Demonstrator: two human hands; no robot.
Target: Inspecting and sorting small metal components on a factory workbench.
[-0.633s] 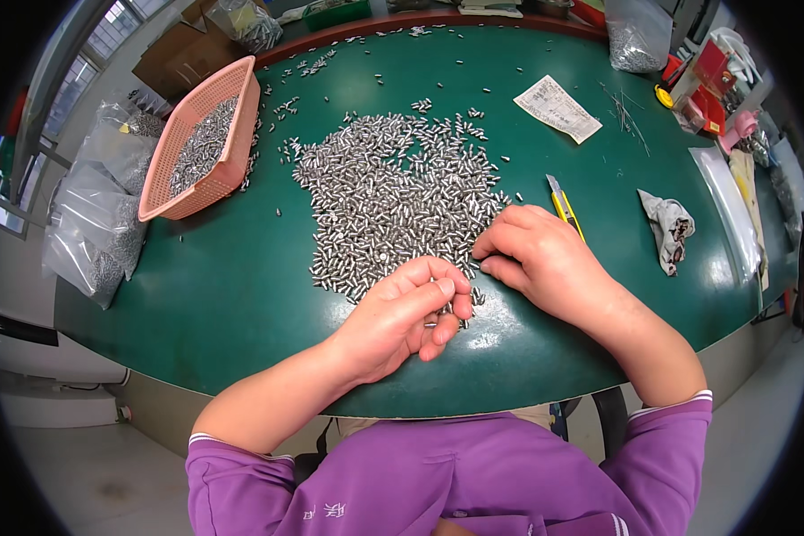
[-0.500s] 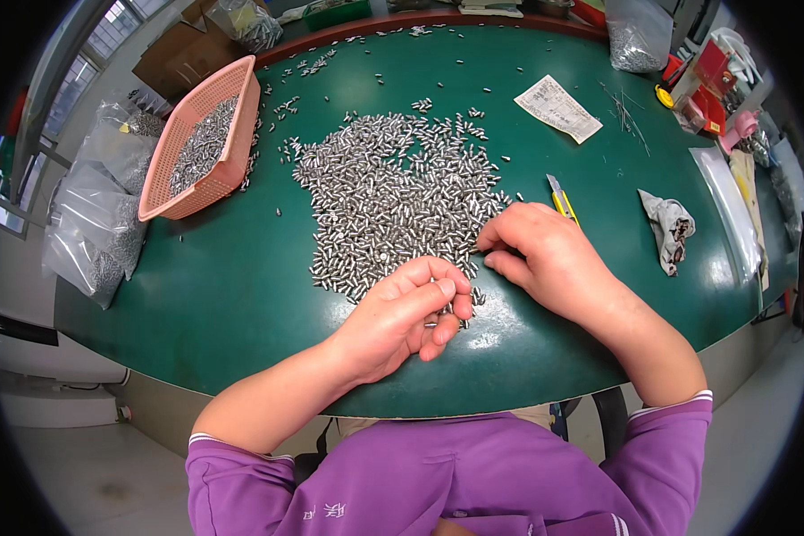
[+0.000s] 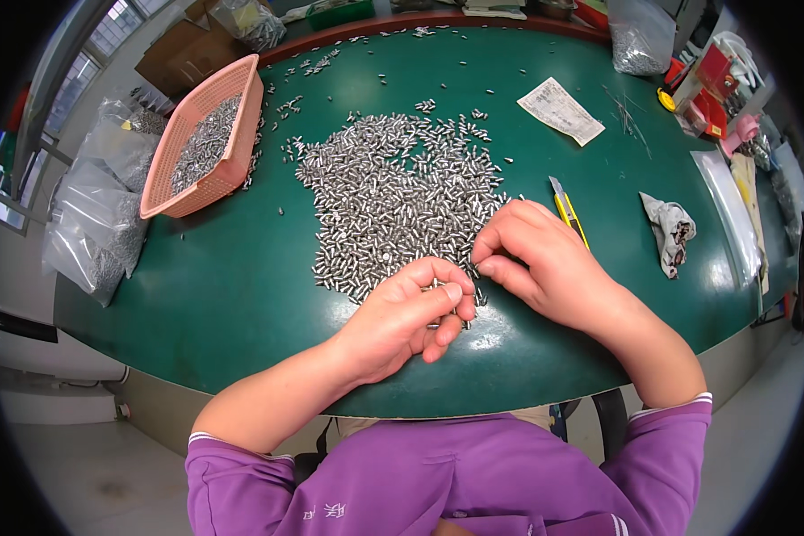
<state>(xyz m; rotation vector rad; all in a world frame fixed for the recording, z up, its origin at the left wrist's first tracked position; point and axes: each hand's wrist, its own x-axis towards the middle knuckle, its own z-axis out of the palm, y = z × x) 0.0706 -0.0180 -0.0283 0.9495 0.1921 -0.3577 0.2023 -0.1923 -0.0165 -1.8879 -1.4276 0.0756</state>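
Note:
A broad heap of small, shiny metal pieces with rounded ends lies on the green table. At its near edge is my left hand, palm turned partly up, its fingers curled and the thumb pressed toward the index finger. Bits of metal show in the gap by its fingers, but whether they are held or lie on the table I cannot tell. My right hand is at the heap's right edge, close beside the left fingertips. Its thumb and index finger are pinched together; anything between them is too small to make out.
A pink basket of metal pieces stands at left, beside filled clear bags. Right of the heap lie a yellow cutter knife, a paper slip, thin wires and a stained rag.
My right hand has shifted slightly left, bringing its pinched fingertips closer to my left hand. The left thumb has moved a little toward the fingertips.

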